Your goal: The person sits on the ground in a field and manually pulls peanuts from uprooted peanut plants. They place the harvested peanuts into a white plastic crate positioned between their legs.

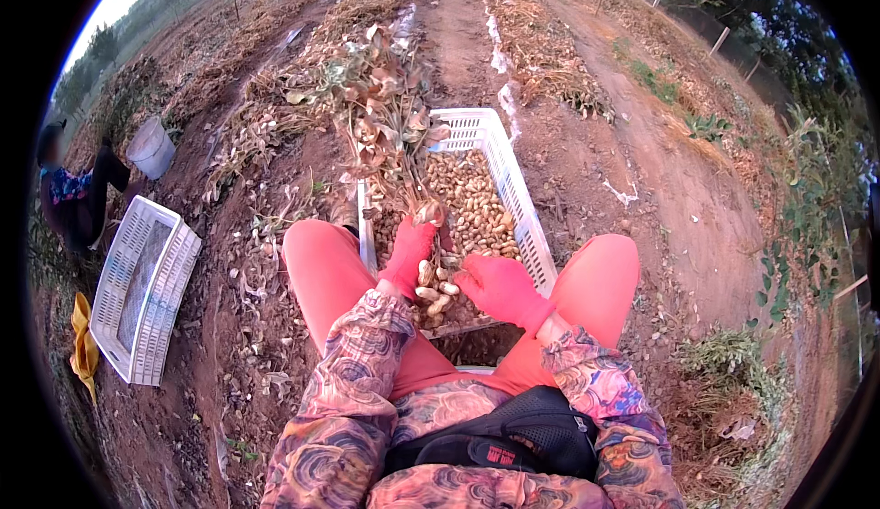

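Note:
My left hand (411, 253), in a pink-red glove, grips the stems of an uprooted peanut plant (383, 120). Its dry, leafy top points away from me over the crate's left side. A cluster of peanut pods (434, 290) hangs at the root end, between my hands. My right hand (503, 289), gloved alike, has its fingers curled beside these pods; whether they pinch one is hidden. Both hands are above the near end of a white slatted plastic crate (520, 199), which stands between my knees. Loose peanuts (474, 199) cover its bottom.
To the left lie another white crate (148, 289) and a yellow cloth or bag (84, 347). A pale bucket (151, 148) stands near a seated person (75, 186). Rows of dried plants (550, 62) and strips of plastic film (496, 45) run ahead. Leafy shrubs (801, 261) edge the right.

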Demonstrator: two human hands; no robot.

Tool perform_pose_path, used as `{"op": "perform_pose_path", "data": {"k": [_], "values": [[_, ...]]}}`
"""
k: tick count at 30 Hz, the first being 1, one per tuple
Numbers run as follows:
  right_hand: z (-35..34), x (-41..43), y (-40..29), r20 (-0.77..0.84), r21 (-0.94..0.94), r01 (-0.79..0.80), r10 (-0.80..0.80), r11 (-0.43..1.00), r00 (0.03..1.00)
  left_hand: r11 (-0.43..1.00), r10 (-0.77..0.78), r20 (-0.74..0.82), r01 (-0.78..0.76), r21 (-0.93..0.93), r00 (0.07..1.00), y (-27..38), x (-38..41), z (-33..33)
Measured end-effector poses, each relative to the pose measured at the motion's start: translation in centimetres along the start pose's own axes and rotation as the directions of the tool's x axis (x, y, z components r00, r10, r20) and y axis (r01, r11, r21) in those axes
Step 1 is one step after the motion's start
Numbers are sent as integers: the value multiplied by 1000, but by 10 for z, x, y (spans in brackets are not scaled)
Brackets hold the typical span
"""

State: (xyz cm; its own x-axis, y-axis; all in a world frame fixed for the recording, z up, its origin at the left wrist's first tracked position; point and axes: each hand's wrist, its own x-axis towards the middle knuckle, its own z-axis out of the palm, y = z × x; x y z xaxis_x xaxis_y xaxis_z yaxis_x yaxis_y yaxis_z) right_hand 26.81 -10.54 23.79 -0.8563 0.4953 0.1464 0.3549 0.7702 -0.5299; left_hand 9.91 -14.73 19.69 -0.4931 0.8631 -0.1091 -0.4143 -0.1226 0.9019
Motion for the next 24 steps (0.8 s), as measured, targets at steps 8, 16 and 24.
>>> {"op": "perform_pose_path", "data": {"k": [8, 16, 24], "values": [[-25, -13, 2, 125, 856, -252, 292, 451, 948, 994, -72, -134, 59, -97, 988, 7, 18, -21], [13, 12, -17, -29, 338, -179, 200, 924, 979, 991, -11, -150, 31, 133, 989, -22, 21, -15], [-1, 7, -5, 418, 708, -518, 306, 481, 856, 977, 74, -238, -23, 213, 968, -22, 10, 7]]}}
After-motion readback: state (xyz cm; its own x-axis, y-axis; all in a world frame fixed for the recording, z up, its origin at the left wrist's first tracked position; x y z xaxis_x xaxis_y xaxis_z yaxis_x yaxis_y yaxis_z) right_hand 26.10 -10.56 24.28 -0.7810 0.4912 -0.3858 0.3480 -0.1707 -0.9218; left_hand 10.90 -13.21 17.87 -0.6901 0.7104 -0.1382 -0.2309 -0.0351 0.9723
